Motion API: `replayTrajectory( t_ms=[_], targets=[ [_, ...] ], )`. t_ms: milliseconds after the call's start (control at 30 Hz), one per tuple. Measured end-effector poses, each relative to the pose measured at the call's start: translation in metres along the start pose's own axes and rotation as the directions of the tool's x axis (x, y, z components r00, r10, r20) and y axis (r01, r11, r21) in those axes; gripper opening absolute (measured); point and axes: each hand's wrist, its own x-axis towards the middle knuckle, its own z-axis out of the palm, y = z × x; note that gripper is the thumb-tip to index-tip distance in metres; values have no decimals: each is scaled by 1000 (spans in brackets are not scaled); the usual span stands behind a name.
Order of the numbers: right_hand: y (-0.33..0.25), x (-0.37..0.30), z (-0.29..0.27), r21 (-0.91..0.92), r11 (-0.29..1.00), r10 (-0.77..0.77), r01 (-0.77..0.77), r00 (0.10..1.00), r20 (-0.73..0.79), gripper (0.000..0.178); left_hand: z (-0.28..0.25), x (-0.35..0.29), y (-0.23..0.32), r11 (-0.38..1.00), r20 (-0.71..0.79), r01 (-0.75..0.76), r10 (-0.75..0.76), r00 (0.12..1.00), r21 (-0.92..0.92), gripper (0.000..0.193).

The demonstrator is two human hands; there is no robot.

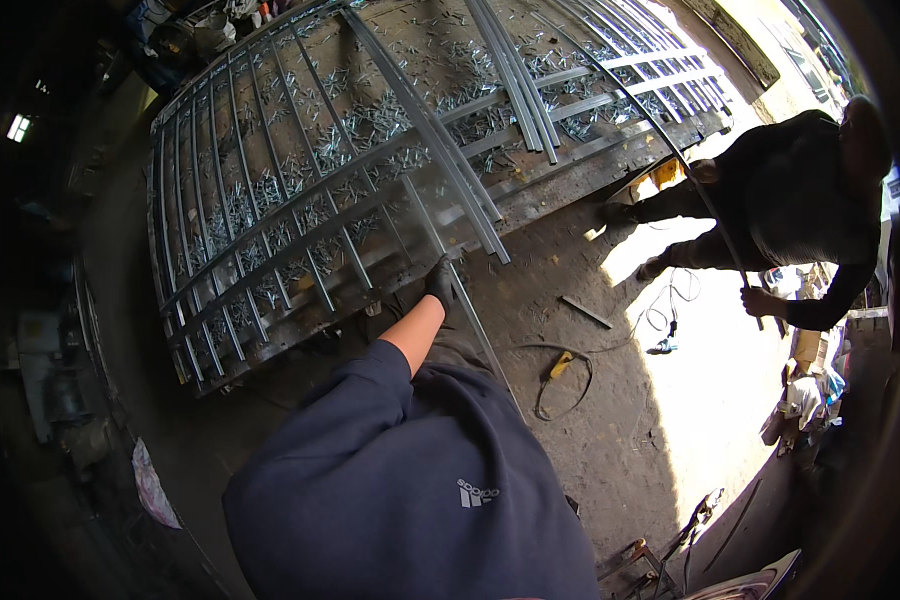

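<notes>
My left hand (438,282), in a dark glove, is closed round a long thin metal bar (478,328). The bar slants from over the near edge of the large metal worktable (560,200) back toward my right side, where my body hides its lower end. Just beyond the hand, several loose metal bars (425,120) lie across the table and overhang its edge. To the left, a row of parallel bars (257,135) rests across two long flat rails (300,225). My right hand does not show.
Short metal offcuts (380,110) are strewn over the tabletop. At the right, a co-worker (805,190) in dark clothes grips another long bar (705,195) reaching over the table. On the floor lie a yellow-handled tool (561,365) with a cable and a short metal piece (586,312).
</notes>
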Motion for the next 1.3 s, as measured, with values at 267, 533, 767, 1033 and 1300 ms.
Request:
replayTrajectory(
  t_ms=[267, 533, 767, 1033, 1300],
  targets=[
    [7, -15, 3, 16, 996, 87, -86, 992, -87, 63, 25, 10, 23, 997, -60, 80, -79, 995, 20, 21],
    [-19, -34, -3, 55, 998, 46, -42, 996, -80, 61, 15, 25, 42, 996, -25, 87, -88, 996, -31, 11],
    [-2, -24, -8, 180, 983, 43, -30, 996, -73, 58, 2, 43, 36, 993, 36, 113, -112, 993, -13, 15],
    [-24, 93, -1, 222, 973, 90, -68, 992, -91, 60, -48, 3, 73, 753, -40, 206, -233, 972, 625, 31],
    [-14, 117, -6, 351, 936, 25, -30, 1000, 19, 54, -184, -49, 111, 436, -264, 324, -193, 945, 840, 35]
  ],
)
